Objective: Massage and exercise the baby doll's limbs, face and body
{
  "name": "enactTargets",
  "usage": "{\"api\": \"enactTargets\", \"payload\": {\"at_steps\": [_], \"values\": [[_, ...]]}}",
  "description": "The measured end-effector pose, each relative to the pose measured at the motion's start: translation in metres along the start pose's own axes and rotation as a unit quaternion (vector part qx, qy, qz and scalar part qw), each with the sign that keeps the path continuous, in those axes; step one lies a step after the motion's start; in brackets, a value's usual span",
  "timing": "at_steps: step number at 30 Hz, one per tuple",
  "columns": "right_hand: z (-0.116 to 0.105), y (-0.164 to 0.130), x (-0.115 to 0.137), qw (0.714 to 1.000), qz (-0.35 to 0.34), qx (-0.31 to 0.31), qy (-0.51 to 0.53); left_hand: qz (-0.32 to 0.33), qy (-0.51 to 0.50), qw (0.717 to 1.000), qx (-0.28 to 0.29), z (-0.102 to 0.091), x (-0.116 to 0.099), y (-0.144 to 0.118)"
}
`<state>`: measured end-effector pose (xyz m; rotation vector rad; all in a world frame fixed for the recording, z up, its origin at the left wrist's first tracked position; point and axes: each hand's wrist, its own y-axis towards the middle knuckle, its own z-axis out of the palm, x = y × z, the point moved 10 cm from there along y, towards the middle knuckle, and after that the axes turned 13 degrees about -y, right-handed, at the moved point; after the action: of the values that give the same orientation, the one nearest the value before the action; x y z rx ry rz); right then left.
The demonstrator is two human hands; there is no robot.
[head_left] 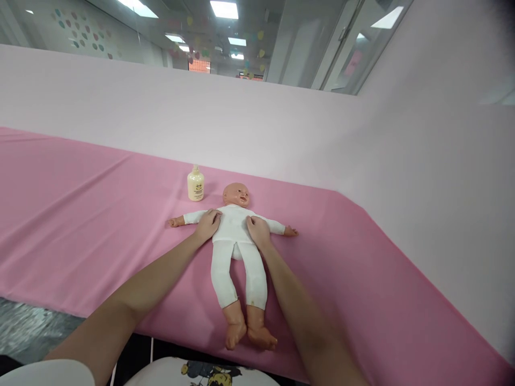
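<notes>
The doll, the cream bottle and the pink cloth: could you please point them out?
doll point(233, 228), head view, on its white chest.
cream bottle point(196, 186), head view, on its body.
pink cloth point(80, 214), head view, bare stretch left of the doll.

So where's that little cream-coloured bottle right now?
In the head view the cream bottle stands upright on the pink cloth, just left of the baby doll's head and beyond the left hand resting on the doll's shoulder.

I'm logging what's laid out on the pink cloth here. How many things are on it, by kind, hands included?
Baby doll in white clothes, lying on its back: 1
Cream bottle, upright beside the doll's head: 1
Hands resting on the doll's chest, left hand and right hand: 2
Total: 4, all on the pink cloth
</notes>
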<state>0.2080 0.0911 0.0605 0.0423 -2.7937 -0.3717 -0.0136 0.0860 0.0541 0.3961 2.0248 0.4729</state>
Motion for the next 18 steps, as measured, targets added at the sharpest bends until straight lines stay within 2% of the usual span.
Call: {"api": "enactTargets", "payload": {"at_steps": [6, 10, 18], "values": [[0.005, 0.005, -0.033, 0.999, 0.048, 0.001, -0.009, -0.055, 0.052, 0.996, 0.041, 0.002, 0.016, 0.001], [0.008, 0.005, -0.036, 0.999, 0.052, -0.007, 0.008, -0.079, 0.095, 0.991, 0.042, 0.001, 0.023, -0.002], [0.014, 0.006, -0.039, 0.992, 0.052, -0.043, 0.110, -0.071, 0.088, 0.993, 0.026, -0.002, 0.020, -0.004]]}}
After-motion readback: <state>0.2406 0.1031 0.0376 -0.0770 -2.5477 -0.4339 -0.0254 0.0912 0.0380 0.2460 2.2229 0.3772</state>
